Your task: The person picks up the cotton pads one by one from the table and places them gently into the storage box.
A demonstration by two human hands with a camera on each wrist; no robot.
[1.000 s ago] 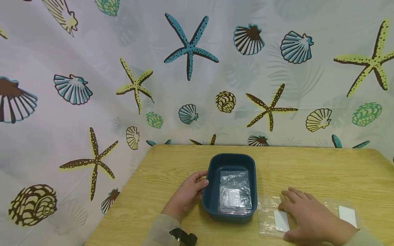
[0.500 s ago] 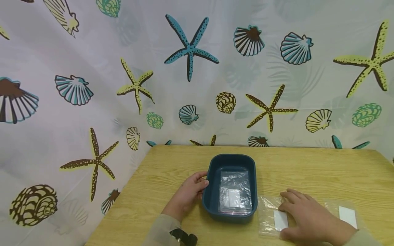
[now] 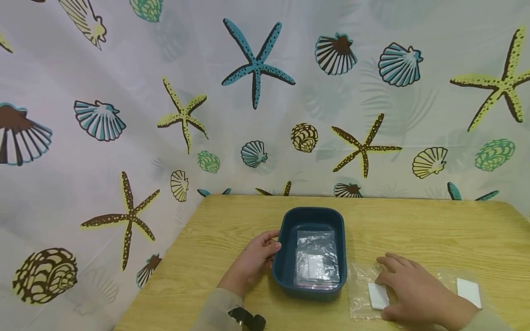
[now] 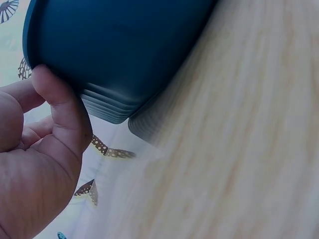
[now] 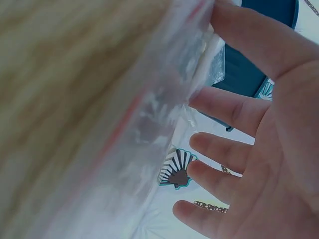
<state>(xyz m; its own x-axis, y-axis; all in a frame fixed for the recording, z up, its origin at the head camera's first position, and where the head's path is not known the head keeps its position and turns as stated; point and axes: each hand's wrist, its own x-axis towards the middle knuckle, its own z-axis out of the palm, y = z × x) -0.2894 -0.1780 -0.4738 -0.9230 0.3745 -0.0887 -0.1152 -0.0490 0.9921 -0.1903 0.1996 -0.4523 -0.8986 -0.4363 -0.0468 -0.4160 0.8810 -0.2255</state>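
Observation:
A dark blue bin (image 3: pixel 283 276) stands on the table, holding clear zip bags (image 3: pixel 316 239) with a white label. My left hand (image 3: pixel 256 257) rests against its left side; in the left wrist view the thumb (image 4: pixel 52 89) touches the outer wall. Flat on the table, right of the bin, lies a clear zip bag (image 3: pixel 358 294) with a white card. My right hand (image 3: pixel 418 294) is spread low over its right part. In the right wrist view, the thumb and forefinger reach the edge of a plastic bag (image 5: pixel 144 129) with a red seal line; the other fingers stay apart from it.
Another clear bag with a white card (image 3: pixel 469 293) lies on the table to the right, partly behind the right wrist. Behind the wooden table (image 3: pixel 414 225) hangs a curtain (image 3: pixel 290 174) printed with shells and starfish. A black strap (image 3: pixel 248 318) sits on the left wrist.
The right hand and the bag under it have shifted only very slightly. The left hand and the bin stay where they were.

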